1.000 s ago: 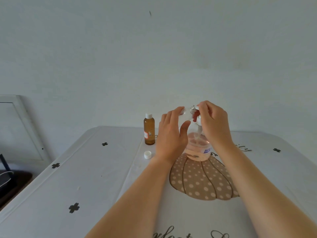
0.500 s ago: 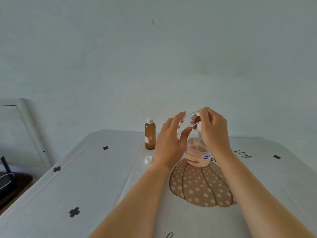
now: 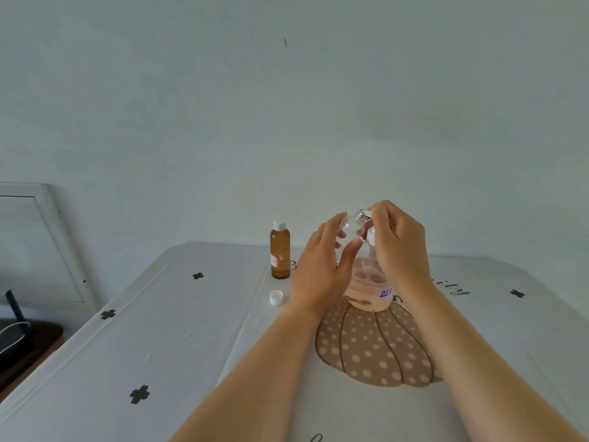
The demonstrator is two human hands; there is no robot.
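White table [image 3: 165, 346], pump bottle [image 3: 366, 290] of pink liquid, right hand [image 3: 398, 247] gripping its top, left hand [image 3: 318, 269] holding clear vial [image 3: 350, 223]

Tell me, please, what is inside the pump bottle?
Pink liquid shows through the pump bottle, with a tube running down into it. The left hand, holding a small glass bottle, and the right hand cover its sides, hiding the rest.

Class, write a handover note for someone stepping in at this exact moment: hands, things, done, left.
Left hand holds the small clear bottle tilted, neck at the spout.
Right hand grips the pump head of the pink pump bottle, standing on the table.
Loose white cap lies near the amber bottle.
Done: bottle lined up.
Left, probably: pump liquid in, then close it.
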